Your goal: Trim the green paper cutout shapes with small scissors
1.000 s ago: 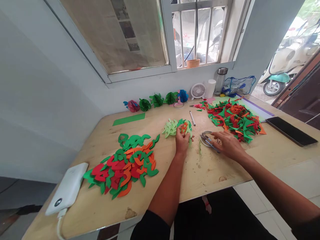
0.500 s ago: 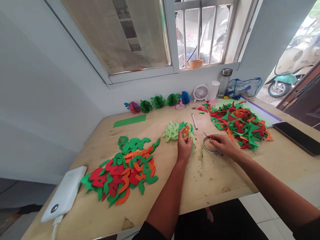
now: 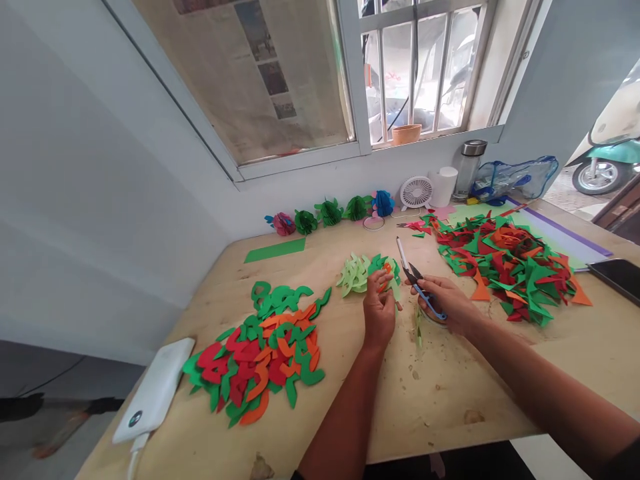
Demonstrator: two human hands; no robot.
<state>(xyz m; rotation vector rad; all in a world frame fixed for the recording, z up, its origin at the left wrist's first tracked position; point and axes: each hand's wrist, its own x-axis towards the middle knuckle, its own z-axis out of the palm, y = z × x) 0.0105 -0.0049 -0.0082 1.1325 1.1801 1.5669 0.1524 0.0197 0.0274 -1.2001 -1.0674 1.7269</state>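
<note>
Blue scissors point(image 3: 429, 299), gripped in the closed right hand point(image 3: 454, 304), are best angled clear of the left hand point(image 3: 380, 315), half-curled at the paper point(image 3: 394, 267), its hold unconfirmed.

Passage runs between cutouts point(image 3: 247, 350) and left forearm point(image 3: 351, 400).

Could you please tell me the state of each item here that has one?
Scissors: held in right hand
Paper: apparently held in left hand
Pen: lying, cap unclear
Phone: flat, screen dark
Power bank: cable plugged in
Bottle: upright, capped
Fan: upright, spinning unclear
</note>
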